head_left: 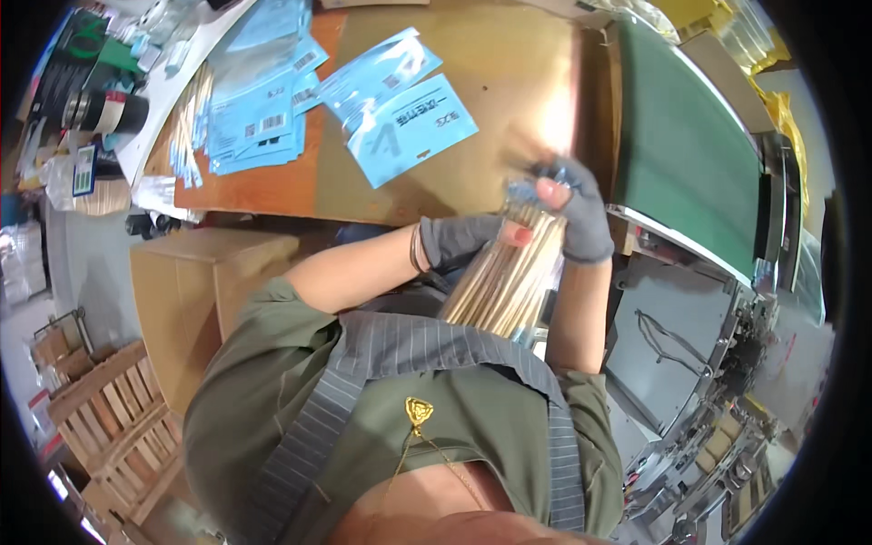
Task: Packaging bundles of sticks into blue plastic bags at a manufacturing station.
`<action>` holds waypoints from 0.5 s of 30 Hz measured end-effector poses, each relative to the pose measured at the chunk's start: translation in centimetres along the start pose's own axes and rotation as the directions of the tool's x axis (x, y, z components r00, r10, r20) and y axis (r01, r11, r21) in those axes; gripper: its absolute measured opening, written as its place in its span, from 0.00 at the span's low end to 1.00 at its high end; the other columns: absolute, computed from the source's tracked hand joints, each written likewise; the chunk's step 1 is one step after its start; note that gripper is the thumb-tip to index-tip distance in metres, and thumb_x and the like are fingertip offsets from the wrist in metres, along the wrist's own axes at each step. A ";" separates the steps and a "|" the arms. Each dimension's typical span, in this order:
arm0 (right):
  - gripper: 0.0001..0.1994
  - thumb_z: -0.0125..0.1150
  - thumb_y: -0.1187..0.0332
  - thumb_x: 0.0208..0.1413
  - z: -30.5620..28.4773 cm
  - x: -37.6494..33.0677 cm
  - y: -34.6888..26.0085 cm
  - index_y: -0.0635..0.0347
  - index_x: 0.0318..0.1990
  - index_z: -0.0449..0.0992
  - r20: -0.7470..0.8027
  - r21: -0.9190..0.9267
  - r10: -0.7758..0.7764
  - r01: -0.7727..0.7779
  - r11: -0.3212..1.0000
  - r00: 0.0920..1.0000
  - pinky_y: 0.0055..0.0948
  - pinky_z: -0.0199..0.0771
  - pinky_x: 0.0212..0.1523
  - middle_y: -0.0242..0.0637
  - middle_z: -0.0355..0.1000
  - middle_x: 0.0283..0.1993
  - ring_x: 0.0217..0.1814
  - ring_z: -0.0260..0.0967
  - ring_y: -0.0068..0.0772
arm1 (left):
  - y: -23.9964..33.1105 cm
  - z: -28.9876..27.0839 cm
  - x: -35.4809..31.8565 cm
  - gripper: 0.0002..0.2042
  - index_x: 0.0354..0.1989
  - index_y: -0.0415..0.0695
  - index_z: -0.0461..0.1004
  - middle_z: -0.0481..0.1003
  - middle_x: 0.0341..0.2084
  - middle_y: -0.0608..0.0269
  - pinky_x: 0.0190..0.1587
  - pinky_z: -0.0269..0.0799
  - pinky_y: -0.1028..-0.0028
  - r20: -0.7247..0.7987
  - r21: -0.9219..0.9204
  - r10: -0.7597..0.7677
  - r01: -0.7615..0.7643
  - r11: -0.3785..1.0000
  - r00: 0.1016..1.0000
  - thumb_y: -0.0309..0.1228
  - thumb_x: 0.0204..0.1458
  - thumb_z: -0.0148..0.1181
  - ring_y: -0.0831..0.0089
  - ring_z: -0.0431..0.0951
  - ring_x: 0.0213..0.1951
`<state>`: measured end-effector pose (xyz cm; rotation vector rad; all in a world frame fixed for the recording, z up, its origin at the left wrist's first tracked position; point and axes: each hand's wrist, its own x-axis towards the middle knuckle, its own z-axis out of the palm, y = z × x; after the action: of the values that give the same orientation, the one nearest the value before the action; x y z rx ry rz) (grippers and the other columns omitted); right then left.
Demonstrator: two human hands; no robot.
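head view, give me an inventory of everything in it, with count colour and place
stick bundle: one, pale tan, between both hands
loose sticks: several, tan, table's left side
blue packet pile: one, light blue, beside the loose sticks
separate packets: two, light blue, overlapping, mid-table
table: one, brown and orange, ahead
black flask: one, upper left
cardboard box: one, brown, below table's left
green panel: one, right of table
yellow wrapping: count unclear, upper right
slatted wood: one stack, brown, lower left
machinery: count unclear, grey, lower right
apron: one, grey striped, worn
pendant: one, gold, on chest
left hand: one, grey-gloved, on bundle
right hand: one, grey-gloved, at bundle's top
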<state>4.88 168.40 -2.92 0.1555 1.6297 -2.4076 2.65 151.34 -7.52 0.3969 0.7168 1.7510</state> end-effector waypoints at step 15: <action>0.16 0.54 0.67 0.52 -1.4 -3.8 7.5 0.64 0.47 0.69 -0.018 0.346 -0.059 0.061 0.936 0.998 0.39 0.73 0.44 0.35 0.66 0.28 0.38 0.67 0.35 | 4.6 -12.7 -4.1 0.18 0.37 0.38 0.69 0.70 0.35 0.52 0.35 0.72 0.61 -0.225 0.681 0.642 0.590 -0.435 0.733 0.41 0.46 0.57 0.58 0.73 0.38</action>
<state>10.35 167.48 -9.39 0.1753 1.2132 -2.7251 -7.17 143.38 -13.75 0.9321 3.1025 0.3635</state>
